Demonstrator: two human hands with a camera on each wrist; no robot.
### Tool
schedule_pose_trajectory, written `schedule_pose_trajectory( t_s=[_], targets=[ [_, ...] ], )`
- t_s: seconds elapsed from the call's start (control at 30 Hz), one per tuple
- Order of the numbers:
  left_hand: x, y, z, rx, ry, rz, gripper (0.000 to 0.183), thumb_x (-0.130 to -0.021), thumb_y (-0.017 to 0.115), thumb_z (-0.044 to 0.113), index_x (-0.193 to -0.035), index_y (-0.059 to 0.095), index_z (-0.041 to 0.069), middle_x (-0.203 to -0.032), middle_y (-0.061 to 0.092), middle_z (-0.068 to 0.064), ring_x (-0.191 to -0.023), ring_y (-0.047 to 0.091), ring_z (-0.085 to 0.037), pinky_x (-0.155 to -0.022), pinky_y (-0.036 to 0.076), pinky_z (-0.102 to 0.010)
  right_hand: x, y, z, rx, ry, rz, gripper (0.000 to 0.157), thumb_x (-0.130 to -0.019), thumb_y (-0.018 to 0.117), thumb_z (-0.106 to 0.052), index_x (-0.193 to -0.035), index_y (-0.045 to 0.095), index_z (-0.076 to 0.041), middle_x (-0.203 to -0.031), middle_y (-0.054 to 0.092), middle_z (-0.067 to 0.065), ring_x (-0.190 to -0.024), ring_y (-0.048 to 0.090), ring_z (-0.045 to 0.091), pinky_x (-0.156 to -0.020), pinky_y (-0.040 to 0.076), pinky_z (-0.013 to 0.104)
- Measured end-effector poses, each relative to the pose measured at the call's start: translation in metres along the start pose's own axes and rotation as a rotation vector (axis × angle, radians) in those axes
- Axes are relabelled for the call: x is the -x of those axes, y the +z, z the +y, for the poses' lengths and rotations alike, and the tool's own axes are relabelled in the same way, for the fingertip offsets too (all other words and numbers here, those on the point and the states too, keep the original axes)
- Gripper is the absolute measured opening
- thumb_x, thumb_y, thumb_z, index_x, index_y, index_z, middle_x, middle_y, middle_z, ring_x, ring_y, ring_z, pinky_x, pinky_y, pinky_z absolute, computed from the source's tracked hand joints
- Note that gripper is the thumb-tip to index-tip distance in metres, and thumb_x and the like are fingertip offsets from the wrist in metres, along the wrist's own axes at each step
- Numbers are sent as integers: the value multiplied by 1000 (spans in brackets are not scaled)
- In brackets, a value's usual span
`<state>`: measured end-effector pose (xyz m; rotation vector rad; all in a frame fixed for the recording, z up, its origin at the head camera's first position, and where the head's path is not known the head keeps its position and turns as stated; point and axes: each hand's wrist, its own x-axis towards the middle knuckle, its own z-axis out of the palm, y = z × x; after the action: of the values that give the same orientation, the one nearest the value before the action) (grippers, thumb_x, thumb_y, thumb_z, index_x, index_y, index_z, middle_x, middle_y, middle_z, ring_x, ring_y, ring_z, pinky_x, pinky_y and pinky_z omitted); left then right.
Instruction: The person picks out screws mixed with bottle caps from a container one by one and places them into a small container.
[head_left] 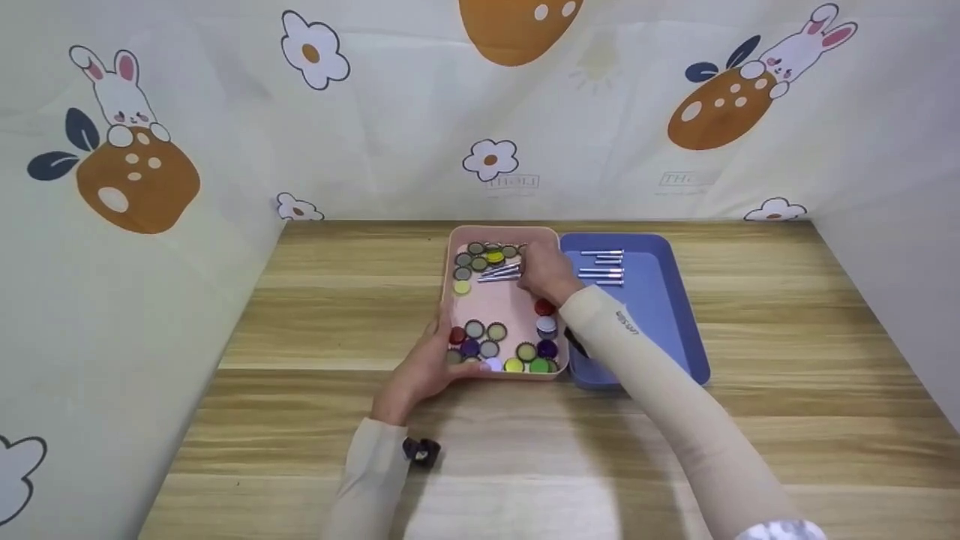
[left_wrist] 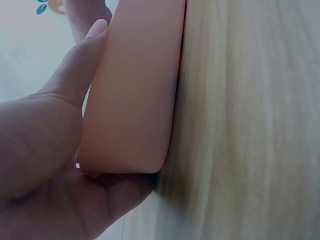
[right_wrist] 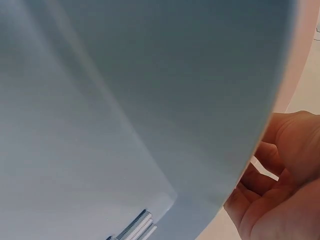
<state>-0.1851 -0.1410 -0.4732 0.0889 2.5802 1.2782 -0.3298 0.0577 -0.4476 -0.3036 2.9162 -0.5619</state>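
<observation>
My left hand (head_left: 426, 365) grips the near left corner of the pink tray (head_left: 505, 376), thumb along one rim and fingers against the adjoining wall. In the left wrist view that hand (left_wrist: 55, 135) wraps the tray's outer corner. My right hand (head_left: 546, 271) reaches into the tray's far right part, fingers curled at the head ends of several silver bolts (head_left: 499, 273). I cannot tell whether it pinches one; its fingertips are hidden. In the right wrist view the curled right hand (right_wrist: 280, 185) shows beyond the blue tray wall (right_wrist: 210, 125). Bottle caps (head_left: 480, 264) lie around the bolts.
The blue tray (head_left: 686, 322) stands against the pink tray's right side, with several bolts (head_left: 602, 268) lying side by side in its far left part. More colourful bottle caps (head_left: 526, 351) lie along the pink tray's near end. Behind the wooden table (head_left: 337, 300) hangs a patterned curtain (head_left: 405, 97).
</observation>
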Motion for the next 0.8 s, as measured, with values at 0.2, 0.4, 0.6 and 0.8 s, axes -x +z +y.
schedule_pose_trajectory(
  t_s=[0.2, 0.4, 0.6, 0.8],
  targets=[
    [0, 0, 0, -19, 0, -2, 127, -78, 85, 36, -161, -11, 25, -169, 9, -17, -153, 25, -34, -127, 21, -49, -1, 1, 0, 4, 3, -12, 10, -83, 78, -13, -80, 73, -5, -78, 68, 4, -68, 61, 19, -76, 58, 41],
    [0, -1, -2, -34, 9, -1, 127, -79, 85, 37, -161, -10, 22, -168, 13, -20, -152, 29, -35, -126, 24, -49, -2, 3, 0, 8, -9, 14, 11, -83, 79, -13, -88, 76, -4, -93, 76, 8, -84, 68, 25, -85, 58, 46],
    [1, -2, -1, -45, 11, -7, 125, -81, 83, 38, -162, -10, 16, -168, 11, -22, -153, 25, -36, -126, 22, -49, -3, 4, -1, 1, 1, 27, 10, -84, 78, -12, -90, 77, -4, -94, 76, 8, -84, 67, 24, -85, 58, 45],
    [0, -2, -3, -48, 7, -7, 125, -81, 82, 39, -161, -10, 16, -168, 10, -21, -154, 23, -36, -126, 21, -49, -3, 4, -2, 31, 2, 29, 10, -84, 79, -14, -89, 76, -5, -94, 76, 7, -86, 69, 26, -86, 59, 47]
  ],
)
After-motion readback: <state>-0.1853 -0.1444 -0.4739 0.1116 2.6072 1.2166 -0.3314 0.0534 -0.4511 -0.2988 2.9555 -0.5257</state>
